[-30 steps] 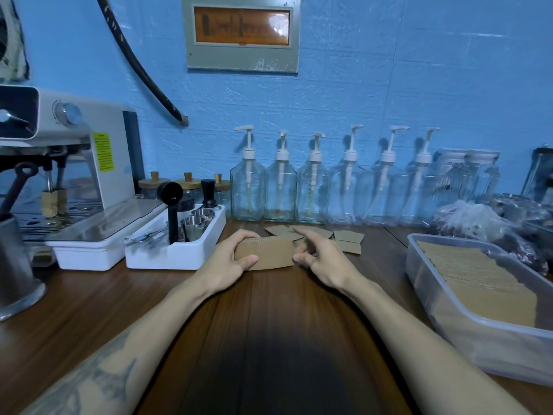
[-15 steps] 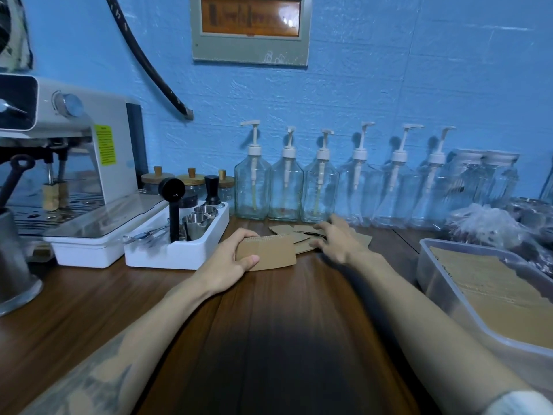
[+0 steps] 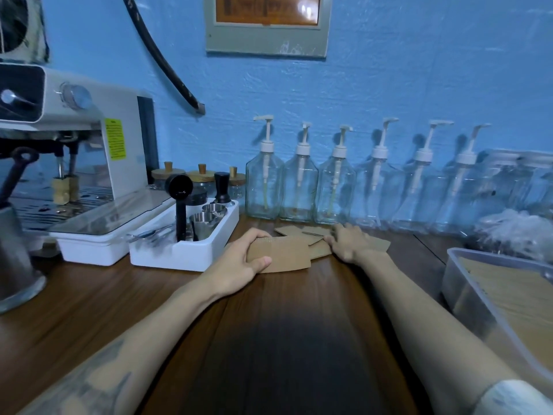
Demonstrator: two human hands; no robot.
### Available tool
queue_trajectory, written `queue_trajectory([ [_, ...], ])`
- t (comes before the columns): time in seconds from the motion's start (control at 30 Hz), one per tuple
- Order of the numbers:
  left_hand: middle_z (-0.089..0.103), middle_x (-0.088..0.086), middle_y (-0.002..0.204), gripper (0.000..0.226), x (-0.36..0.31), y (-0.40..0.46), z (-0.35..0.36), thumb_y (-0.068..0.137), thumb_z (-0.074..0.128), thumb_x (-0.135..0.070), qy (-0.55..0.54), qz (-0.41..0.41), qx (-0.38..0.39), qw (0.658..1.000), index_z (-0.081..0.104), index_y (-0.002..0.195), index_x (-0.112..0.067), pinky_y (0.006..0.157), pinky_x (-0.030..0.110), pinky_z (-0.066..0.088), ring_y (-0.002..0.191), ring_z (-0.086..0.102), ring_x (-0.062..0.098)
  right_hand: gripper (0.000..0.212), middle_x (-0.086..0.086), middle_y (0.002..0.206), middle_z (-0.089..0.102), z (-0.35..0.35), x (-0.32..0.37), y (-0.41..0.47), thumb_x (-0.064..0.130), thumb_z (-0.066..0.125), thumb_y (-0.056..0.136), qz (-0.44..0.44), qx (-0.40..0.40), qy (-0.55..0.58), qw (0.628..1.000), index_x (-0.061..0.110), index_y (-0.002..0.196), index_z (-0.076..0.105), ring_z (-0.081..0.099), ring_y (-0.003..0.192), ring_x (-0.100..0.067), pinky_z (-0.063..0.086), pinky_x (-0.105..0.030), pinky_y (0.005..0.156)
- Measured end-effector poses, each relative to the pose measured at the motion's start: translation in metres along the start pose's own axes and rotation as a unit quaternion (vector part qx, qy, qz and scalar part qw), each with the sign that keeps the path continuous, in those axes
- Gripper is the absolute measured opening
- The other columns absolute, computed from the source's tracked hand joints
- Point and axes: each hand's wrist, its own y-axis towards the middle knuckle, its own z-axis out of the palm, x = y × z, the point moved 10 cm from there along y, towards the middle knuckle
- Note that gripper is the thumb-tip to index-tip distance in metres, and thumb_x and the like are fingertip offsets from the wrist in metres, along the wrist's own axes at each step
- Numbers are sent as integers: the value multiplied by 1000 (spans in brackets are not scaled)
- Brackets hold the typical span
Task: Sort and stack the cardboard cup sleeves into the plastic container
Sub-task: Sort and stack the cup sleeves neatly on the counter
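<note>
A yellow label [image 3: 114, 138] sits on the side of the white espresso machine [image 3: 74, 151], and an orange panel [image 3: 267, 9] hangs on the blue wall; the print on both is too blurred to read.

Taking the white tool tray [image 3: 185, 250] as the landmark: just to its right on the wooden worktop [image 3: 269, 339], the left hand [image 3: 239, 262] grasps a small stack of cardboard sleeves [image 3: 281, 254], thumb curled over the near edge and fingers over the far edge. Further right of the tray, the right hand [image 3: 348, 242] lies flat, fingers extended, pressing on the loose sleeves [image 3: 308, 235] scattered there; about four or five show, partly hidden by the hand. Far right of the tray, at the frame edge, the plastic container [image 3: 466, 298] holds a stack of sleeves [image 3: 514, 298], too many to count.

Behind and right of the tray, six clear pump bottles [image 3: 299, 187] line the wall. Behind the tray stand three jars with wooden lids [image 3: 200, 182]. In the tray are two steel cups [image 3: 206, 218], a black scoop [image 3: 179, 202] and a black tamper [image 3: 222, 185].
</note>
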Motion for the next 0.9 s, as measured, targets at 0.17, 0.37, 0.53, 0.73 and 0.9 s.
queue_trajectory([
  [0.17, 59, -22, 107, 29, -1, -1, 0, 94, 65, -22, -2, -3, 1, 1000, 51, 110, -42, 81, 17, 46, 98, 55, -10, 59, -15, 137, 47, -13, 7, -6, 49, 59, 91, -22, -23, 80, 996, 15, 138, 47, 44, 128, -34, 37, -45, 108],
  [0.37, 61, -14, 110, 28, -6, -3, 0, 94, 64, -20, -4, -6, 3, 1000, 53, 114, -36, 88, 26, 49, 103, 58, 4, 63, -9, 124, 48, -37, 13, -33, 46, 74, 81, -44, -72, 214, 973, 15, 132, 54, 52, 117, -25, 40, -38, 106],
  [0.53, 61, -5, 112, 28, -11, -11, -1, 94, 64, -18, 4, -15, -6, 1000, 52, 116, -31, 88, 28, 47, 106, 57, 12, 60, -10, 124, 58, -44, 12, -75, 42, 74, 83, -62, -76, 223, 970, 13, 132, 54, 55, 117, -23, 42, -33, 103],
  [0.73, 62, -5, 111, 29, -9, -23, -10, 94, 65, -17, 10, -28, -22, 999, 52, 116, -29, 83, 24, 45, 104, 59, 13, 73, -8, 134, 52, -19, 5, -107, 30, 78, 77, -55, -8, 197, 979, 19, 141, 44, 47, 127, -21, 39, -33, 107],
  [0.9, 61, -5, 113, 29, -8, -23, -12, 93, 66, -20, 15, -32, -25, 999, 52, 117, -31, 87, 27, 45, 105, 58, 14, 85, -2, 125, 42, -22, 15, -104, 35, 76, 69, -44, 1, 152, 987, 26, 145, 38, 40, 125, -25, 36, -48, 108],
])
